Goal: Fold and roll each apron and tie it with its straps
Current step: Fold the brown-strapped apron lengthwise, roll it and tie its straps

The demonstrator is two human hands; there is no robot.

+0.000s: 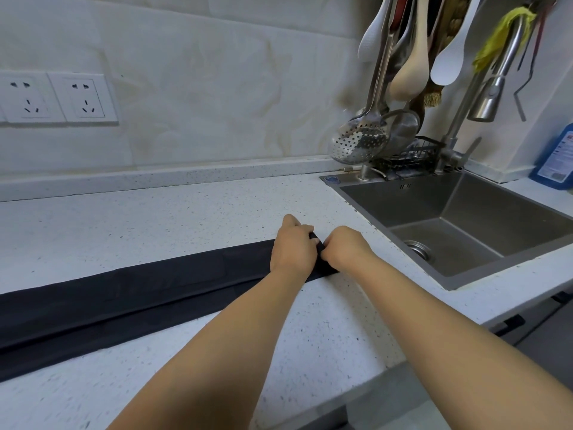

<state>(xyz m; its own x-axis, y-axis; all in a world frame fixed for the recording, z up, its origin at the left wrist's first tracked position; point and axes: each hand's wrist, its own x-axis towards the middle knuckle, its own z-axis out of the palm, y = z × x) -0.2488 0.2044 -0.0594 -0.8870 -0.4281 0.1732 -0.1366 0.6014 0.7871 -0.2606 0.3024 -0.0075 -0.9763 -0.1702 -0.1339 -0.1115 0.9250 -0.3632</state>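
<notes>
Apron point(124, 293): black, folded into a long narrow strip, flat on the white speckled desk point(186, 218). It runs from the left frame edge to just beside the sink point(465, 209). Left end cut off by the frame; right end hidden under the hands. Straps cannot be told apart from the dark cloth.

Left hand point(293, 249): knuckles up, fingers curled down over the strip's right end, gripping it. Right hand point(344, 246): fist-like, touching the left, fingers curled onto the same end. A small raised bit of black cloth shows between the two. Fingertips mostly hidden. Whether the end is turned over into a roll: cannot tell.

Bottle point(556, 158), blue, at the right edge, partly cut off; label print too small to read. Sticker point(332, 180) on the sink corner: unreadable. Utensils point(409, 76) hang above the sink, tops cut off.
</notes>
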